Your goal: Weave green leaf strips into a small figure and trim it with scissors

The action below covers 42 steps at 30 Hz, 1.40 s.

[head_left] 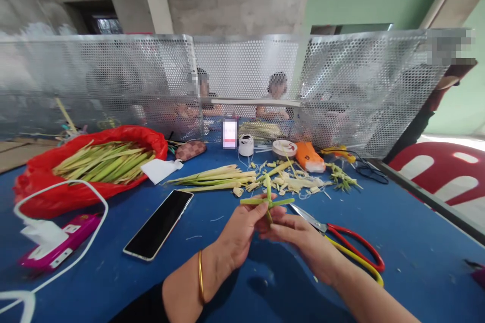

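Note:
A small cross of green plant strips (268, 187) is between my hands above the blue table, its arms pointing up, left, right and down. My left hand (242, 232), with a gold bangle at the wrist, pinches it near the centre with thumb and fingers. From the right, my right hand (303, 239) has its fingers closed around the cross's lower arm. Beside and partly behind that hand lie scissors (323, 227) with red and yellow handles. Beyond the cross, long pale-green strips (215, 177) lie in a bundle, with cut scraps (293, 181) to their right.
A red plastic bag (157, 142) holding green leaves (106, 161) stands left. In front are a magenta power strip (71, 242) with a white cable and a dark-screened phone (159, 224). A thread spool (246, 146), tape roll (284, 148) and orange packet (309, 156) sit before a perforated metal screen (246, 65).

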Tool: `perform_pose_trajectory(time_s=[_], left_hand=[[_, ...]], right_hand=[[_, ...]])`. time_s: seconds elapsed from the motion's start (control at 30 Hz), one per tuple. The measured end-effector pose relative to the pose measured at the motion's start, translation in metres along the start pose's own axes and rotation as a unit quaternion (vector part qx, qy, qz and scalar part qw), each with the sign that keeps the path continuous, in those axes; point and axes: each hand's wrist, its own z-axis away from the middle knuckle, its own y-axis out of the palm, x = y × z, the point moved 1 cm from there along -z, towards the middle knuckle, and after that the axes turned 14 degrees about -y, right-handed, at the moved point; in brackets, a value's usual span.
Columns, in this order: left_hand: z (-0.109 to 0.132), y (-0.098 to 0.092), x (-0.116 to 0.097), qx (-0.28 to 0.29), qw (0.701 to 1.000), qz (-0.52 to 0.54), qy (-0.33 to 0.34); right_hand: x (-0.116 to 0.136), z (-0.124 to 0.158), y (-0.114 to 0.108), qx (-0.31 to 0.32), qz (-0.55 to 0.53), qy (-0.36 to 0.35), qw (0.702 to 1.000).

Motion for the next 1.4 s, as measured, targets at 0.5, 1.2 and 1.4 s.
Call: perform_pose_trajectory(time_s=[0.5,1.2,1.4], left_hand=[[-0.002,0.005,0.008,-0.016,0.999,0.042,-0.003],[-0.002,0.000,-0.002,-0.075,0.987,-0.117,0.076],[-0.005,0.004,0.008,-0.104,0.987,-0.092,0.078]], right_hand=[[-0.020,0.002,0.010,-0.022,0.272,-0.209,0.939],[0.001,0.003,-0.002,-0.025,0.605,-0.251,0.755],[0.001,0.009,0.010,-0.021,0.571,-0.301,0.763]])
